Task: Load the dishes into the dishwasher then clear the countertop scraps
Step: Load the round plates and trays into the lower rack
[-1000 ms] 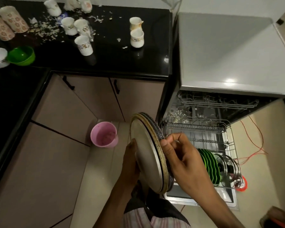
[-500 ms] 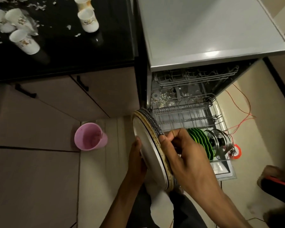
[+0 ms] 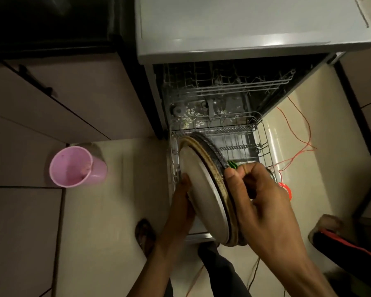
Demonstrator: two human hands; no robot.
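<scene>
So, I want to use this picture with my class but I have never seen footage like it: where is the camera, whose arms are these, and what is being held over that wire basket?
The camera sits on a person's head and looks down, so the two arms are the wearer's own. Both hands hold a stack of plates on edge: the left hand supports its near face, the right hand grips the far side. Below is an open dishwasher with its lower rack pulled out; green plates already stand there. A pink bucket stands on the floor to the left, and red wires trail to the right.
</scene>
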